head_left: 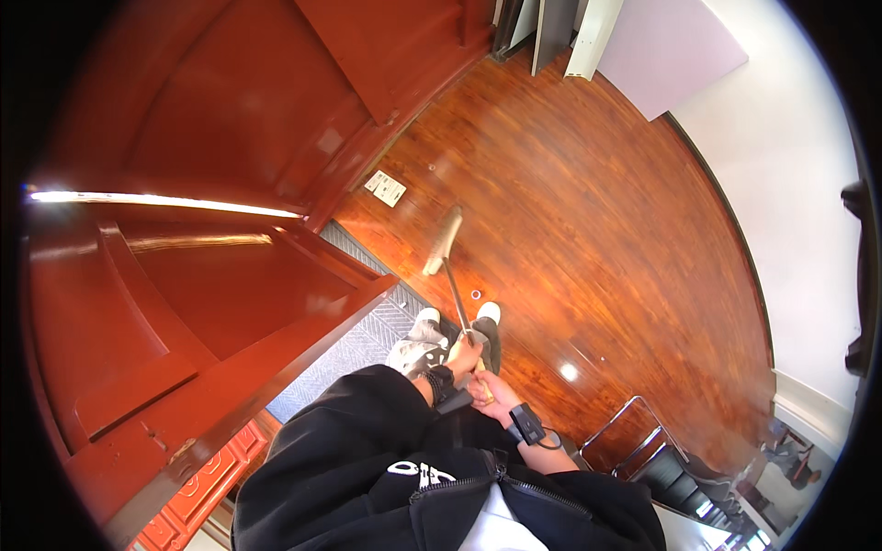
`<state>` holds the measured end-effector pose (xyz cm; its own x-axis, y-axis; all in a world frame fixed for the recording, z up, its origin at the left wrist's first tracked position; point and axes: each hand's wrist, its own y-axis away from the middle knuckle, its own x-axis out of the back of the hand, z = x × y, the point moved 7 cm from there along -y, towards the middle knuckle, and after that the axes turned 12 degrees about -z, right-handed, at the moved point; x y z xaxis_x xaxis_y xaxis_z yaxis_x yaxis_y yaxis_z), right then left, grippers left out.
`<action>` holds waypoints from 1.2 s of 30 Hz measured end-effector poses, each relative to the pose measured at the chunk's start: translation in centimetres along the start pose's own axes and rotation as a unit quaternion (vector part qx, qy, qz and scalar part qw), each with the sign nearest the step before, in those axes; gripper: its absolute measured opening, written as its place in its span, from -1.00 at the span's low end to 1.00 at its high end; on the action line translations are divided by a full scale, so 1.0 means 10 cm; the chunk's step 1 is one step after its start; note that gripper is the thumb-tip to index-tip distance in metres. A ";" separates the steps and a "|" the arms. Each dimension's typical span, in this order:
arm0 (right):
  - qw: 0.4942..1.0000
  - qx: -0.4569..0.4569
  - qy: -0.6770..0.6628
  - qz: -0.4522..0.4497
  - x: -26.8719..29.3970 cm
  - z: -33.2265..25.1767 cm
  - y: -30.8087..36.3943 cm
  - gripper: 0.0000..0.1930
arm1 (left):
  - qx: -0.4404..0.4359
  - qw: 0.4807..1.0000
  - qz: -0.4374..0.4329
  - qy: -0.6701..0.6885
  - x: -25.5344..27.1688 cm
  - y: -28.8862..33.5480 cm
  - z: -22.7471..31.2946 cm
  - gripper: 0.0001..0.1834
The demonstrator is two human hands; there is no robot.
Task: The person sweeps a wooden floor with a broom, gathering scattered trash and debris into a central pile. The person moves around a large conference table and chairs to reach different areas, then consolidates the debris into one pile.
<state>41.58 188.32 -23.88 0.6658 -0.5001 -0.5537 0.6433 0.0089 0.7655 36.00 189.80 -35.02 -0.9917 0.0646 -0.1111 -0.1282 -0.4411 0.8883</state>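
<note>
Both of my hands are closed round the handle of a broom, one farther down it than the other. My left hand (465, 354) grips lower, toward the head, and my right hand (494, 395) holds the upper end nearer my body. The broom (443, 242) reaches out ahead of my feet; its wide, pale head is slightly blurred over the wooden floor (570, 211). Whether the bristles touch the boards I cannot tell. Close to the handle, just beyond my right shoe, lies a small round purple-and-white thing (476, 295). Dark bands circle both wrists.
A red wooden door (220, 321) stands ajar on the left, above a grey ribbed mat (367, 331). A white printed sheet (385, 188) lies by the red wall. Boards (666, 55) lean at the far end. Black chairs with metal frames (666, 473) stand at lower right.
</note>
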 end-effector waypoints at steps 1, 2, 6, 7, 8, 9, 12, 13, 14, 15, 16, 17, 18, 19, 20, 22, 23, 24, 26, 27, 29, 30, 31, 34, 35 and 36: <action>1.000 -0.025 0.008 0.001 0.01 0.05 0.05 -0.81 | 0.001 0.999 -0.003 0.034 -0.05 0.07 -0.02 -0.70; 0.999 -0.041 0.016 -0.002 0.02 0.06 0.06 -0.80 | -0.030 0.997 0.018 0.069 -0.04 0.13 0.02 -0.72; 0.993 -0.084 0.068 -0.040 -0.11 -0.09 -0.19 -0.76 | -0.050 0.988 0.090 0.114 0.26 0.09 0.25 -0.79; 0.992 -0.093 0.079 -0.039 -0.16 -0.17 -0.31 -0.74 | -0.044 0.983 0.096 0.152 0.38 0.01 0.31 -0.81; 0.992 -0.072 0.095 -0.047 -0.24 -0.27 -0.44 -0.75 | -0.024 0.979 0.101 0.177 0.50 -0.07 0.35 -0.83; 0.991 -0.060 0.105 -0.057 -0.34 -0.37 -0.58 -0.77 | -0.043 0.965 0.090 0.241 0.60 -0.15 0.42 -0.84; 0.980 -0.086 0.142 -0.109 -0.70 -0.59 -0.92 -0.75 | -0.126 0.902 0.032 0.411 0.98 -0.35 0.62 -0.77; 0.989 -0.068 0.067 -0.115 -0.81 -0.67 -1.00 -0.78 | -0.164 0.910 -0.048 0.378 1.01 -0.43 0.74 -0.73; 0.987 -0.061 0.090 -0.121 -0.90 -0.79 -1.07 -0.83 | -0.163 0.886 -0.118 0.419 1.03 -0.51 0.79 -0.69; 0.993 -0.048 0.091 -0.052 -0.87 -0.91 -1.13 -0.86 | -0.090 0.842 -0.159 0.508 1.04 -0.60 0.72 -0.65; 0.996 -0.025 0.087 0.010 -0.82 -1.03 -1.15 -0.87 | -0.097 0.867 -0.119 0.474 1.12 -0.71 0.69 -0.86; 0.994 -0.027 0.097 0.033 -0.79 -1.09 -1.18 -0.88 | -0.214 0.939 -0.063 0.262 1.27 -0.79 0.84 -0.86; 0.994 -0.030 0.100 0.013 -0.80 -1.15 -1.23 -0.88 | -0.272 0.953 -0.044 0.128 1.26 -0.83 0.91 -0.86; 0.995 -0.030 0.094 -0.022 -0.80 -1.19 -1.28 -0.89 | -0.293 0.953 -0.016 0.076 1.27 -0.92 0.92 -0.86; 0.996 -0.029 0.085 -0.020 -0.73 -1.22 -1.31 -0.89 | -0.235 0.965 -0.012 0.114 1.22 -1.06 0.81 -0.87; 0.998 -0.020 0.048 -0.024 -0.54 -1.25 -1.37 -0.91 | -0.116 0.975 -0.004 0.189 1.09 -1.28 0.60 -0.88; 0.994 -0.065 0.010 -0.090 -0.53 -1.19 -1.39 -0.92 | -0.055 0.973 -0.001 0.226 1.01 -1.34 0.51 -0.88; 0.998 -0.040 0.019 -0.050 -0.36 -1.20 -1.35 -0.91 | 0.006 0.965 0.003 0.261 0.93 -1.36 0.43 -0.88; 0.993 -0.017 -0.048 -0.109 -0.27 -1.16 -1.25 -0.89 | -0.029 0.987 0.075 0.140 0.90 -1.29 0.53 -0.88; 0.997 -0.015 -0.020 -0.078 -0.14 -1.11 -1.13 -0.87 | -0.010 0.984 0.054 0.170 0.78 -1.24 0.51 -0.86; 0.998 -0.013 -0.008 -0.058 -0.02 -0.97 -0.88 -0.86 | -0.007 0.983 0.036 0.182 0.54 -1.03 0.53 -0.79; 0.998 -0.023 -0.003 -0.055 0.01 -0.88 -0.73 -0.86 | 0.000 0.983 0.015 0.182 0.40 -0.91 0.52 -0.75; 0.999 -0.016 -0.020 -0.036 0.05 -0.80 -0.58 -0.86 | 0.016 0.972 0.014 0.235 0.26 -0.76 0.48 -0.68; 0.999 -0.027 -0.032 -0.005 0.09 -0.58 -0.19 -0.90 | 0.066 0.970 -0.027 0.231 -0.08 -0.43 0.43 -0.67; 0.999 -0.038 -0.014 -0.006 0.08 -0.53 -0.08 -0.91 | 0.079 0.968 -0.041 0.236 -0.18 -0.33 0.43 -0.69; 0.999 -0.042 0.022 0.021 0.11 -0.51 0.03 -0.90 | 0.079 0.963 -0.047 0.252 -0.27 -0.23 0.45 -0.71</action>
<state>44.42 192.16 -25.95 0.7077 -0.4590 -0.5371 0.6426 0.1020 0.7594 38.99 194.66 -34.80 -0.8584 -0.3636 -0.3619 -0.2551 -0.3094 0.9161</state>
